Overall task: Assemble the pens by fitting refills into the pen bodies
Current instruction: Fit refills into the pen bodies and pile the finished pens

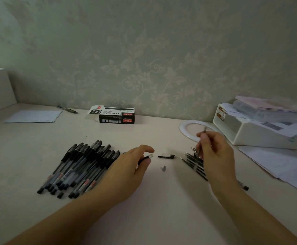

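A pile of several capped black pens (80, 167) lies on the table at the left. My left hand (131, 167) is just right of that pile, shut on an open pen body (146, 158) whose clear end points right. A row of several refills (192, 162) lies at the right, partly hidden under my right hand (213, 152). That hand pinches one thin refill (203, 137), tilted upward above the row. Between the hands lie a black pen cap (166, 156) and a small pen tip cone (163, 168).
A black pen box (116, 115) stands at the back by the wall. A sheet of paper (33, 116) and a loose pen (67, 109) lie at the back left. At the right are a white ring (184, 127), a white organiser (260, 131) and loose papers (282, 167).
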`<state>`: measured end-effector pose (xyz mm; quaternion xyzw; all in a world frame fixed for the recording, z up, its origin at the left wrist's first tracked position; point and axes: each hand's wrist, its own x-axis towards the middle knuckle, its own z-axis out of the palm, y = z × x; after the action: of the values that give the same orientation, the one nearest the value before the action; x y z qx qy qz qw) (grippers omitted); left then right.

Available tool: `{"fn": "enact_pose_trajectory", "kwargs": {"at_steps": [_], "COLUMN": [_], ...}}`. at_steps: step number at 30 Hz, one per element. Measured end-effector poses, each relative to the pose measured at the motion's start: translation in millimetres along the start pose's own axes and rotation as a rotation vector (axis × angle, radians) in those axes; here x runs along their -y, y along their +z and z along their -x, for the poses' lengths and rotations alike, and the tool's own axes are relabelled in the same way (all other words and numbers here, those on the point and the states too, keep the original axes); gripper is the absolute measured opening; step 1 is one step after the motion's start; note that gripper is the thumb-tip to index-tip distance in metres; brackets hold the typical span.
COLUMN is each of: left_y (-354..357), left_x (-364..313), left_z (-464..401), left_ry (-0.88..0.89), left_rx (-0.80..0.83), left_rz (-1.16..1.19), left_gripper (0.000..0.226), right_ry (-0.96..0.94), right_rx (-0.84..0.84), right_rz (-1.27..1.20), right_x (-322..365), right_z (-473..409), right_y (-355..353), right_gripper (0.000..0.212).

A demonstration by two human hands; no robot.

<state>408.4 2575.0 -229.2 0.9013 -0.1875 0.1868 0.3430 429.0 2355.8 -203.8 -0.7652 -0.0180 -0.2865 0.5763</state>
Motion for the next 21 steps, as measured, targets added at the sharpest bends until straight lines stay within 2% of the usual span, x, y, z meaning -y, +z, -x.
{"fn": "enact_pose_trajectory", "kwargs": {"at_steps": [4,7,17,21], "left_y": [-1.3,-3.1,-3.0,-3.7], "left_x": [1.9,2.9,2.0,-4.3], "left_z": [0.1,0.9,3.7,4.8], "left_ry": [-0.039,-0.068,-0.070,-0.031], "left_rx": [-0.002,0.004,0.069,0.056], "left_rz": [-0.048,-0.089,-0.178,-0.217], "left_gripper": [0.024,0.023,0.026,0.025], "right_ry": [-0.245,-0.234,-0.248,-0.356], "right_rx": [0.149,0.246,0.298,0.275], "right_rz": [0.575,0.774,0.902,0.804], "right_x": [-11.0,-16.5,-17.3,-12.6], "right_z": [-2.0,1.9,5.3,7.5], "right_y": [-7.1,-7.2,-3.5,1.1], "right_gripper": [0.011,0.012,0.019,0.016]}}
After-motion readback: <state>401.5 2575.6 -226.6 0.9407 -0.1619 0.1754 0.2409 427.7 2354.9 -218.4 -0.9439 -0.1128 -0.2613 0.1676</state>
